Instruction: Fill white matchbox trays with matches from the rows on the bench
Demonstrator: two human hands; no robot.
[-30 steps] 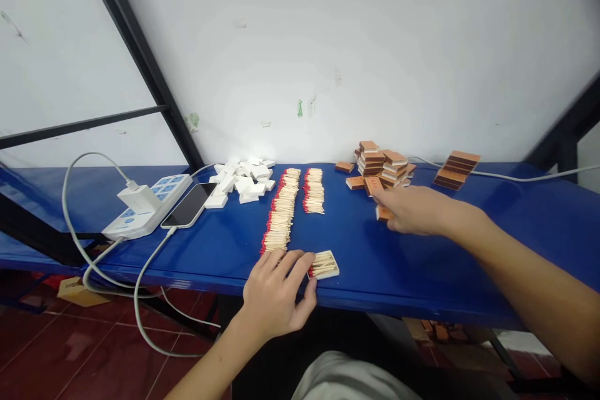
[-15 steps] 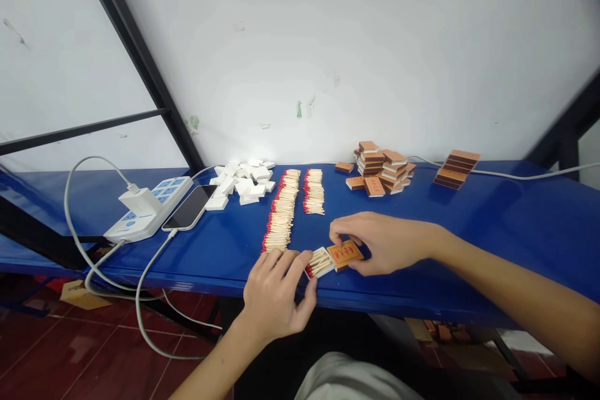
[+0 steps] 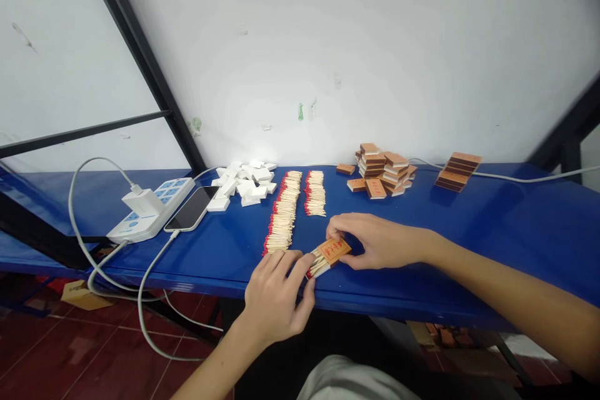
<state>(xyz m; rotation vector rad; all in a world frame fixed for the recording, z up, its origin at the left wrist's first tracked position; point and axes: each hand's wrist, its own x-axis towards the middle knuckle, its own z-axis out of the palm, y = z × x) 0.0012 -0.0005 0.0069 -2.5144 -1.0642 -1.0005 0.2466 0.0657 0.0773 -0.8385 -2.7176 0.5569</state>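
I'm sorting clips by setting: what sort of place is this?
Likely a small, makeshift matchbox-packing bench: rows of loose matches, a heap of white inner trays and stacked orange sleeves on a blue table.

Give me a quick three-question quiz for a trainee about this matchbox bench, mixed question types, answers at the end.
1. True or false: the right hand holds an orange sleeve at the tray of matches that the left hand grips.
2. What lies directly left of the two rows of loose matches? A) pile of white trays B) a stack of orange sleeves C) a cup
3. Fill in: between the power strip and the pile of white trays lies a ___.
Key: 1 true; 2 A; 3 phone.
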